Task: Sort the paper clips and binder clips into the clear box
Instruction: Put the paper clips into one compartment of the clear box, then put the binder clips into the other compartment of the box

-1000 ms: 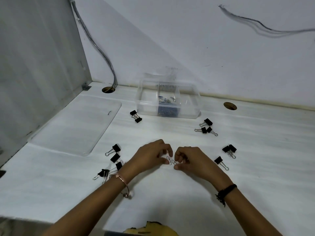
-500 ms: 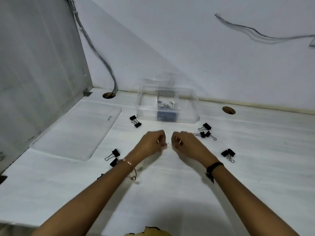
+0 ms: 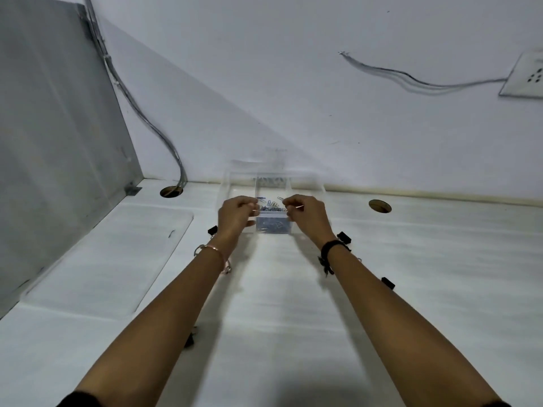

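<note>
The grip of the left hand (image 3: 237, 214) and of the right hand (image 3: 305, 214) is pinched together, each on a thin wire paper clip (image 3: 297, 206) that barely shows. Within the last second both have risen off the white table (image 3: 440, 259) to hover over the middle compartment of the clear plastic box (image 3: 308, 186), above its pile of blue paper clips (image 3: 271, 225). A drop looks due next, while black binder clips (image 3: 343, 237) still lie outside.

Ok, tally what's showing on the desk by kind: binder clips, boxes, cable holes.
Black binder clips: 4, some partly hidden by the arms
Clear box: 1
Cable holes: 2
Total: 7
</note>
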